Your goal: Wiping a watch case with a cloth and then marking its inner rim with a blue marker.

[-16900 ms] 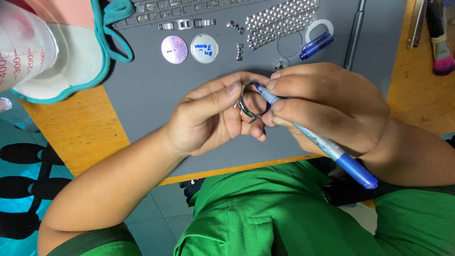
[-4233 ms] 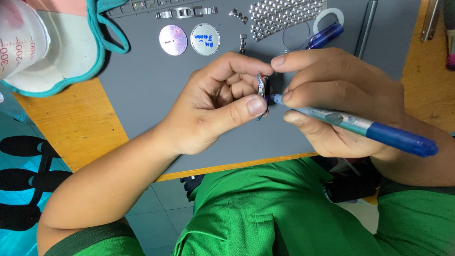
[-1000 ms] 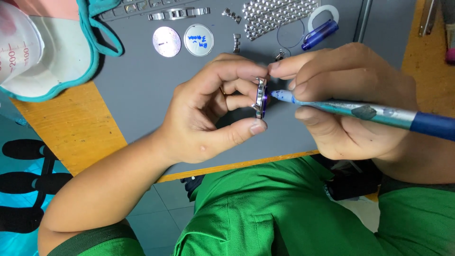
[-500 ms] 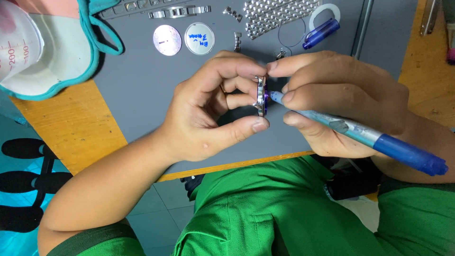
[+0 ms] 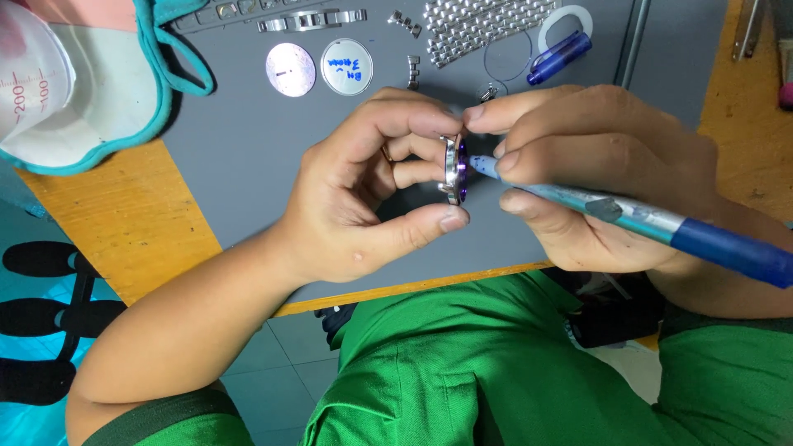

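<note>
Small round watch case (image 5: pixel 453 169) pinched on edge in the left hand (image 5: pixel 363 198) at the middle of the frame, blue pen tool (image 5: pixel 628 216) gripped in the right hand (image 5: pixel 595 177) and poking its face, maybe slipping and scratching if pushed hard

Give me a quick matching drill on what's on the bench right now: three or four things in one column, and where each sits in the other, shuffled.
Things:
1. watch case
2. blue pen
3. two round discs
4. pen cap

Places:
A. lying on the grey mat, beside a clear ring
B. held in the right hand, tip at the case
C. flat on the mat, side by side
D. pinched on edge in the left hand

Pairs: 1-D, 2-B, 3-C, 4-A
</note>
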